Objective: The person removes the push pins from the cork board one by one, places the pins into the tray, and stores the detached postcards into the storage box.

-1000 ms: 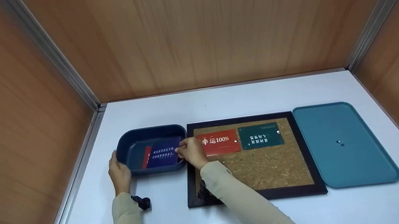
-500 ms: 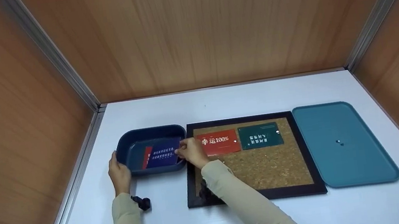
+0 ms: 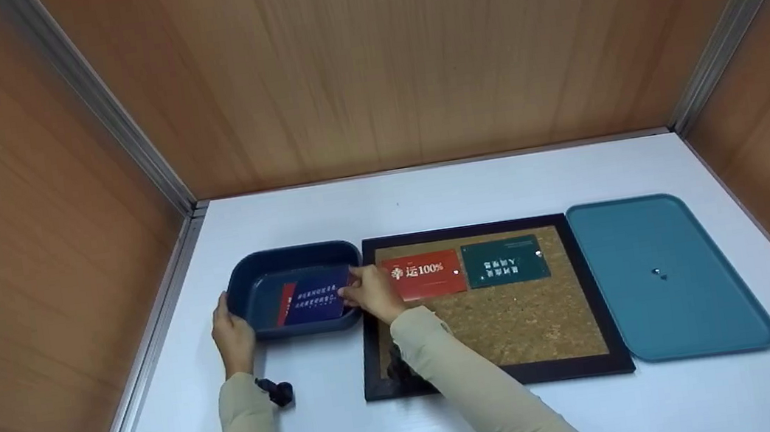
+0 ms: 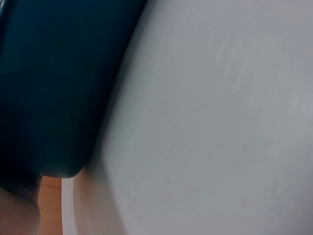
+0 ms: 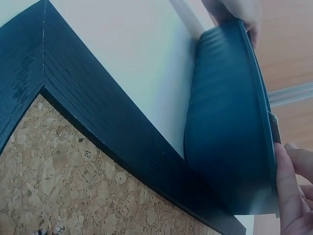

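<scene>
In the head view a dark blue rectangular box (image 3: 263,261) stands at the left of the white table. My left hand (image 3: 232,338) holds its left side near the front corner. Inside the box a purple card (image 3: 317,295) with white lettering lies over a red card (image 3: 284,305), of which only the left strip shows. With thumb and fingers, my right hand (image 3: 374,293) pinches the purple card's right edge at the box's right rim. The right wrist view shows a card edge (image 5: 275,126) just above the rim, beside the fingertips.
A cork board (image 3: 519,328) with a dark frame adjoins the box. It carries a red card (image 3: 430,275) and a green card (image 3: 505,261). A teal tray (image 3: 680,311) with small shiny pieces (image 3: 659,273) lies to the right. Wooden walls (image 3: 409,57) enclose the table.
Both hands stay almost where they were. The right fingers shift very slightly at the purple card's edge; the whole head view moves a little.
</scene>
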Available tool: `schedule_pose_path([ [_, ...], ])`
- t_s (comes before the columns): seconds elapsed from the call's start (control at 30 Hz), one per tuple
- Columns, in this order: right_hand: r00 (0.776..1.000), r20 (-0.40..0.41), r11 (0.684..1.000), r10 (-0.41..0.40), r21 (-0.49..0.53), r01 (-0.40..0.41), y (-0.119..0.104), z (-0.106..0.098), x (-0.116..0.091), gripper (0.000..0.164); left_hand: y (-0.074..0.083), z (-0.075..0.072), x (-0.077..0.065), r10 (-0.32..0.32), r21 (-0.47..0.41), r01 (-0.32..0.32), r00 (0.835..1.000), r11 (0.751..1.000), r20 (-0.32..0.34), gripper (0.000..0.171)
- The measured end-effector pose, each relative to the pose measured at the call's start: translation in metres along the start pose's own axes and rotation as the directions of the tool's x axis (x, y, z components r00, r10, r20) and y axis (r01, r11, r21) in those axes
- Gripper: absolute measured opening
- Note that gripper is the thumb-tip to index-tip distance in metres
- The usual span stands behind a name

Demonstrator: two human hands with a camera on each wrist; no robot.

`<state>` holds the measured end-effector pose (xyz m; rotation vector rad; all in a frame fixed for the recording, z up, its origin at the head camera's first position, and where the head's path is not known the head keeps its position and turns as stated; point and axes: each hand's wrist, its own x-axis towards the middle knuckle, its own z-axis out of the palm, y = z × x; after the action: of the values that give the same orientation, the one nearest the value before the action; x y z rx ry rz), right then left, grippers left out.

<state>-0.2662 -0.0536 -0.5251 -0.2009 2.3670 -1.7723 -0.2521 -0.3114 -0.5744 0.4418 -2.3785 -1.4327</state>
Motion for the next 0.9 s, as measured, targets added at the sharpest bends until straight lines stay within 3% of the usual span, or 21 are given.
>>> schedule_pose_path([
  [0.47,1.0,-0.018,1.0,0.007,0.017,-0.006,0.002,-0.0006,0.002,0.057,-0.0005,0.0022,-0.0001,0.003,0.002,-0.003,1.0,1.0,-0.006,0.048],
  [0.9,0.999,-0.015,0.997,0.036,0.065,-0.035,0.0031,0.0007,0.0022,0.044,-0.0002,-0.0012,-0.0003,-0.002,-0.001,0.002,1.0,1.0,0.01,0.049],
])
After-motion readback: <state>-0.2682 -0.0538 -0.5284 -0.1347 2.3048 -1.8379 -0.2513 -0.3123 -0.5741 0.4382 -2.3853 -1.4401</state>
